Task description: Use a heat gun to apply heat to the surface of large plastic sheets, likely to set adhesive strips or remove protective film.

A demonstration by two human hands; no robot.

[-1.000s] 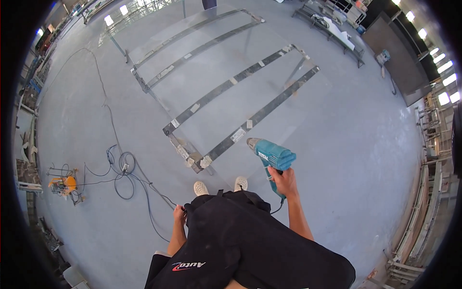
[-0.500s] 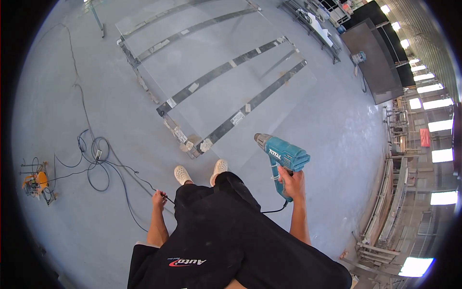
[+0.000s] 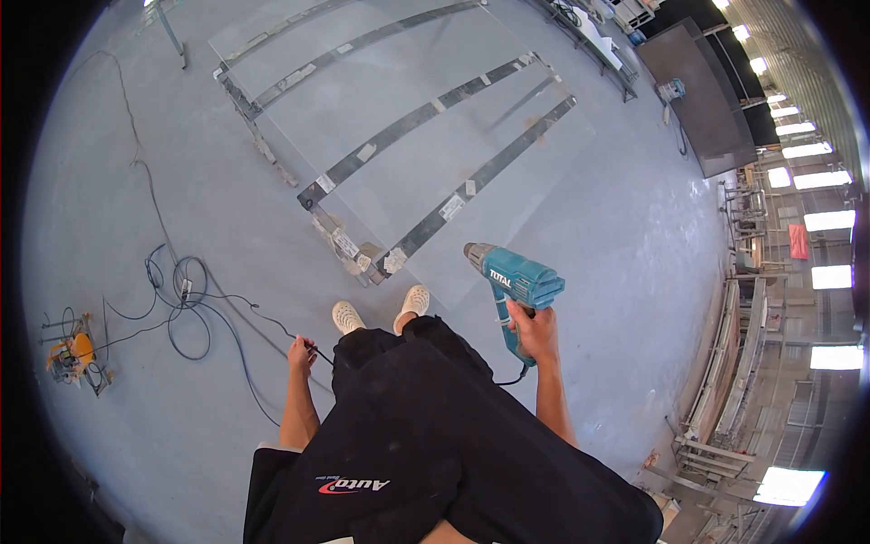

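A: Grey workshop floor [image 3: 634,236], wide and bare-looking from above. Steel frame of dark rails [image 3: 426,118] lies flat ahead of the white shoes [image 3: 381,313], with what may be a clear sheet over it; fisheye bends the edges, so I cannot confirm the sheet.

B: Grip state?

A: Right hand [image 3: 536,331] closed fully round the pistol handle of the teal corded drill [image 3: 512,276]. Body sits above the fist, chuck pointing away from the grip toward the near corner of the frame. Drill is in the air, touching nothing but the hand. Its cord leaves below the fist and runs behind the legs.

B: Left?

A: Left hand [image 3: 302,352] pinched shut on a black power cable [image 3: 258,317]. From the fingers the cable runs outward to a loose coil [image 3: 181,299] on the floor, well off to the left. Beyond the coil, an orange tool [image 3: 77,354] sits in its own tangle of wire.

B: Handling notes?

A: Judgement only: keep the cable slack and out to the left of the feet, so neither shoe steps into a loop. Keep the drill low, chuck away from the body, finger off the trigger while walking. Cord behind the legs is the snag risk.
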